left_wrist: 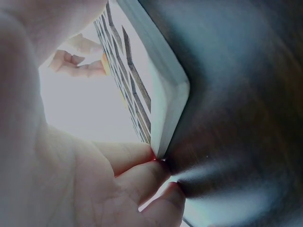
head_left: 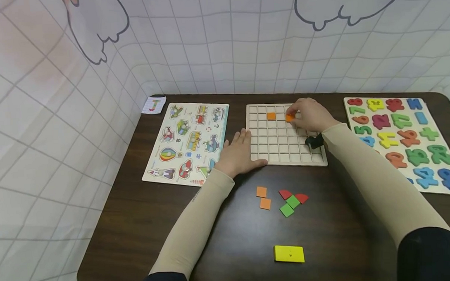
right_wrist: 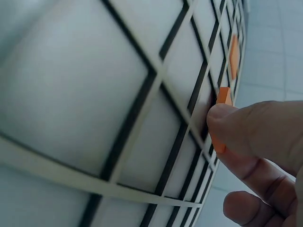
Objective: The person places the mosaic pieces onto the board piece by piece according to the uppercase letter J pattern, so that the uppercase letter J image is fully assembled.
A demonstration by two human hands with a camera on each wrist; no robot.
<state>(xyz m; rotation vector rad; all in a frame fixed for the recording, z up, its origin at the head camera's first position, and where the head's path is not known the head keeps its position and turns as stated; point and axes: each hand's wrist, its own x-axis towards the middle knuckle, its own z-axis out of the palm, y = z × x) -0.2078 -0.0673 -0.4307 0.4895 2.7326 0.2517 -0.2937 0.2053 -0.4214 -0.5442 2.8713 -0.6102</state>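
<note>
My right hand (head_left: pixel 311 116) pinches an orange square tile (head_left: pixel 289 118) over the far part of a pale wooden grid board (head_left: pixel 273 139). In the right wrist view the held tile (right_wrist: pixel 224 95) stands tilted at a cell, thumb on one face. Another orange tile (head_left: pixel 271 116) lies in a cell a little to the left. My left hand (head_left: pixel 237 154) rests at the board's left edge with its fingers extended and the thumb along the near edge. The left wrist view shows its fingertips touching the board's corner (left_wrist: pixel 173 90).
Two loose orange tiles (head_left: pixel 263 198), two green tiles (head_left: pixel 289 206) and two red pieces (head_left: pixel 302 198) lie nearer me. A yellow block (head_left: pixel 289 254) is closest. A vehicle picture puzzle (head_left: pixel 184 137) stands left, a letter-and-number board (head_left: pixel 411 138) right, and a small card (head_left: pixel 154 105) far left.
</note>
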